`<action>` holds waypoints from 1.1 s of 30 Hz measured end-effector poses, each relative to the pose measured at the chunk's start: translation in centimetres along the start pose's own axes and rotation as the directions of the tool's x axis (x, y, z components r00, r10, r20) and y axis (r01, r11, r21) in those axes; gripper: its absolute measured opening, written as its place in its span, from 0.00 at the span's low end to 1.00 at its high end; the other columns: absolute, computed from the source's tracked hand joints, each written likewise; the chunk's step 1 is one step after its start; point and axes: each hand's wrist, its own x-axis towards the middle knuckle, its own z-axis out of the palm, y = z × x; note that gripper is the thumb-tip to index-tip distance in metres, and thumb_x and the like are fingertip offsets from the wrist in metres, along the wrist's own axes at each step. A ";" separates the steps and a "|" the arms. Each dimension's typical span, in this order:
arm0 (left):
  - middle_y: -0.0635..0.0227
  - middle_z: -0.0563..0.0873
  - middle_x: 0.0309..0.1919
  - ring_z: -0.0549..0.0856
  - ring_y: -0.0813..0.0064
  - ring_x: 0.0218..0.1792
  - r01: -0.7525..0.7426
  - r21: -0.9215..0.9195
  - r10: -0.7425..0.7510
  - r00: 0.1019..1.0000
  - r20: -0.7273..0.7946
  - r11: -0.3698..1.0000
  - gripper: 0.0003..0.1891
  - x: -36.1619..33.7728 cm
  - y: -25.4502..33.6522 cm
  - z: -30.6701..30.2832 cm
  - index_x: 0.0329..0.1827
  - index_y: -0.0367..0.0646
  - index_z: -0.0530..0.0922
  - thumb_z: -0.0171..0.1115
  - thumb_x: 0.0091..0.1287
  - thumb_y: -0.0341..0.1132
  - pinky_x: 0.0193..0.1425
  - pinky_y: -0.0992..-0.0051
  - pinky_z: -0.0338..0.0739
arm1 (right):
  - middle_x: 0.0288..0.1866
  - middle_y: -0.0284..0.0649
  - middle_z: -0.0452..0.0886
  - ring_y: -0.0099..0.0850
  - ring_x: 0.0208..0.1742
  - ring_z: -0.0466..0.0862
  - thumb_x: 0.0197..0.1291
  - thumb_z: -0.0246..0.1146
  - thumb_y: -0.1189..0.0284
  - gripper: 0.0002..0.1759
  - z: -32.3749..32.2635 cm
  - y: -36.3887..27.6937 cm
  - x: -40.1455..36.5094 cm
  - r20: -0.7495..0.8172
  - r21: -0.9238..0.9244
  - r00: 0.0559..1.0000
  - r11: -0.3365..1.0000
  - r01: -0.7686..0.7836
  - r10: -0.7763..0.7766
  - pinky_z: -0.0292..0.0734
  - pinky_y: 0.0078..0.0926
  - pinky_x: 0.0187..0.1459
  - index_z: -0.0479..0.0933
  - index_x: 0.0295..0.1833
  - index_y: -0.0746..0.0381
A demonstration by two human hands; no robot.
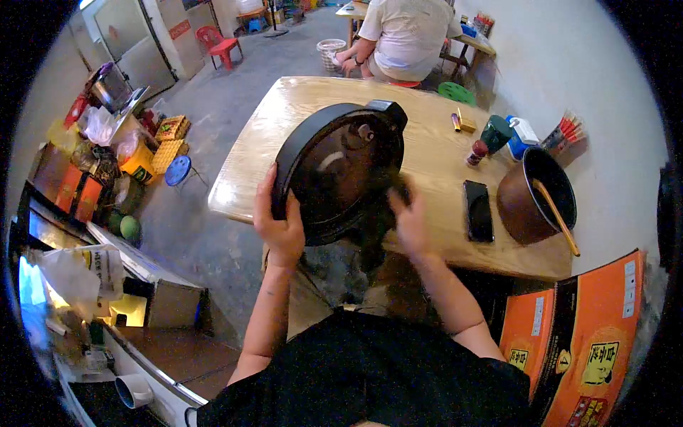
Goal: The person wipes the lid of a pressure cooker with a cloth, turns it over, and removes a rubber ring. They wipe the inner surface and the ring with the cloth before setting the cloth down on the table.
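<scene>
Head view: the rim of a round black lid-like part [327, 178] is grasped by the left hand [281, 231]; the part is held tilted over the near edge of a wooden table [249, 171]. The right hand [413, 217] is blurred at its opposite side, beside a dark item [373, 238]; whether that item is gripped cannot be told. Farther right, a phone [479, 211] and a brown pot [518, 203], crossed by a wooden utensil [556, 217], are seen.

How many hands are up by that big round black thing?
2 at the round black thing: the left hand grips its left rim, and the right hand, blurred, is by its lower right side. Another could be hidden behind it.
</scene>
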 end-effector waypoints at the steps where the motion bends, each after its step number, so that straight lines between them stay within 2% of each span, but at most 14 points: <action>1: 0.54 0.81 0.61 0.79 0.60 0.63 -0.011 -0.004 0.011 1.000 -0.005 1.000 0.25 -0.1 -0.3 0.0 0.64 0.34 0.75 0.56 0.61 0.17 0.70 0.66 0.69 | 0.63 0.47 0.78 0.43 0.66 0.75 0.67 0.60 0.72 0.22 -0.5 -2.9 0.7 0.034 -0.075 0.984 0.981 0.177 -0.175 0.67 0.35 0.69 0.72 0.65 0.64; 4: 0.53 0.81 0.60 0.79 0.58 0.62 -0.039 0.005 0.039 0.999 0.017 0.999 0.26 -0.3 -0.3 0.1 0.63 0.34 0.76 0.56 0.59 0.17 0.70 0.65 0.69 | 0.59 0.50 0.79 0.48 0.65 0.74 0.60 0.59 0.77 0.22 -0.7 -4.5 1.5 0.258 -0.586 0.874 0.653 0.480 -0.411 0.65 0.40 0.70 0.75 0.61 0.66; 5: 0.53 0.82 0.59 0.80 0.57 0.62 -0.063 0.023 0.062 0.998 0.032 0.998 0.26 -0.3 -0.3 0.1 0.63 0.34 0.76 0.57 0.59 0.17 0.69 0.64 0.69 | 0.59 0.50 0.79 0.48 0.65 0.74 0.60 0.59 0.77 0.22 -0.7 -2.4 1.9 0.259 -0.588 0.872 0.649 0.483 -0.415 0.65 0.40 0.70 0.75 0.61 0.66; 7: 0.53 0.82 0.59 0.80 0.56 0.62 -0.097 0.045 0.095 0.995 0.043 0.994 0.26 -0.6 -0.2 0.1 0.63 0.34 0.76 0.57 0.58 0.17 0.69 0.64 0.69 | 0.57 0.54 0.79 0.53 0.63 0.75 0.51 0.59 0.78 0.25 0.2 4.2 2.4 0.708 -0.696 0.679 -0.034 0.717 -0.194 0.66 0.46 0.68 0.76 0.58 0.67; 14: 0.52 0.82 0.58 0.80 0.54 0.61 -0.141 0.067 0.137 0.989 0.063 0.988 0.26 -0.4 0.1 0.1 0.62 0.33 0.76 0.57 0.57 0.17 0.68 0.62 0.70 | 0.51 0.55 0.79 0.56 0.55 0.78 0.43 0.62 0.83 0.27 7.6 2.6 -3.2 0.513 -0.599 0.811 0.561 0.572 -0.280 0.73 0.48 0.60 0.76 0.55 0.67; 16: 0.52 0.82 0.58 0.80 0.54 0.61 -0.151 0.053 0.147 0.986 0.084 0.987 0.25 -0.3 0.3 0.2 0.62 0.33 0.76 0.57 0.57 0.17 0.68 0.62 0.71 | 0.51 0.56 0.79 0.57 0.56 0.77 0.43 0.59 0.85 0.28 9.4 1.7 -3.5 0.379 -0.322 0.879 0.849 0.418 -0.289 0.73 0.47 0.60 0.75 0.56 0.68; 20: 0.51 0.82 0.58 0.81 0.54 0.61 -0.208 0.086 0.197 0.973 0.121 0.974 0.25 -0.4 0.2 -0.3 0.63 0.33 0.75 0.56 0.59 0.17 0.67 0.62 0.71 | 0.52 0.58 0.78 0.58 0.58 0.76 0.42 0.56 0.87 0.30 9.3 3.0 -4.0 0.315 -0.258 0.905 0.892 0.371 -0.286 0.72 0.48 0.62 0.73 0.57 0.70; 22: 0.50 0.81 0.60 0.79 0.55 0.62 -0.187 0.090 0.177 0.978 0.111 0.978 0.23 -0.4 -0.3 -0.8 0.64 0.32 0.74 0.57 0.63 0.20 0.69 0.62 0.71 | 0.51 0.55 0.79 0.53 0.58 0.78 0.42 0.57 0.87 0.29 6.6 3.4 -3.2 0.613 -0.404 0.698 0.612 0.679 -0.370 0.74 0.46 0.60 0.74 0.56 0.69; 23: 0.49 0.80 0.62 0.78 0.56 0.64 -0.162 0.090 0.153 0.983 0.102 0.983 0.22 -0.5 -0.6 -1.0 0.65 0.31 0.73 0.57 0.67 0.23 0.70 0.63 0.70 | 0.51 0.55 0.79 0.53 0.58 0.78 0.42 0.57 0.87 0.29 5.3 2.9 -2.8 0.610 -0.407 0.701 0.613 0.677 -0.370 0.74 0.46 0.60 0.74 0.56 0.69; 25: 0.49 0.79 0.63 0.78 0.56 0.64 -0.136 0.080 0.128 0.987 0.101 0.987 0.22 -0.4 -0.8 -1.0 0.65 0.31 0.73 0.57 0.67 0.22 0.70 0.62 0.69 | 0.53 0.54 0.80 0.50 0.58 0.78 0.54 0.58 0.74 0.20 3.1 0.0 -1.3 0.816 -0.502 0.561 0.315 0.806 -0.136 0.72 0.47 0.64 0.77 0.55 0.66; 27: 0.49 0.79 0.63 0.78 0.56 0.64 -0.107 0.079 0.099 0.990 0.098 0.991 0.22 -0.2 -0.6 -0.9 0.66 0.30 0.73 0.57 0.67 0.22 0.71 0.62 0.69 | 0.46 0.45 0.81 0.42 0.53 0.78 0.51 0.58 0.75 0.17 1.2 -1.1 0.3 0.829 -0.558 0.553 -0.052 0.828 -0.087 0.74 0.43 0.52 0.78 0.49 0.62; 28: 0.49 0.80 0.61 0.79 0.55 0.62 -0.118 0.066 0.110 0.988 0.110 0.991 0.24 -0.1 -0.3 -0.6 0.65 0.31 0.74 0.56 0.63 0.20 0.69 0.62 0.70 | 0.46 0.45 0.81 0.42 0.53 0.78 0.51 0.58 0.75 0.17 0.4 -1.9 1.4 0.829 -0.557 0.552 -0.051 0.829 -0.087 0.74 0.43 0.52 0.78 0.49 0.62; 30: 0.48 0.81 0.60 0.80 0.53 0.60 -0.132 0.052 0.125 0.985 0.121 0.990 0.26 0.3 -0.2 -0.6 0.64 0.31 0.74 0.55 0.58 0.17 0.68 0.61 0.71 | 0.44 0.43 0.81 0.43 0.52 0.78 0.54 0.57 0.71 0.16 -0.5 -3.4 3.6 0.759 -0.631 0.636 -0.398 0.666 -0.140 0.73 0.44 0.51 0.79 0.48 0.61; 33: 0.49 0.81 0.59 0.80 0.52 0.60 -0.233 0.069 0.221 0.964 0.147 0.970 0.27 0.2 0.1 -0.4 0.64 0.32 0.75 0.55 0.58 0.17 0.68 0.61 0.70 | 0.44 0.45 0.81 0.42 0.52 0.78 0.53 0.58 0.71 0.16 0.1 -4.2 3.8 0.734 -0.630 0.679 -0.352 0.692 0.021 0.73 0.45 0.52 0.79 0.48 0.62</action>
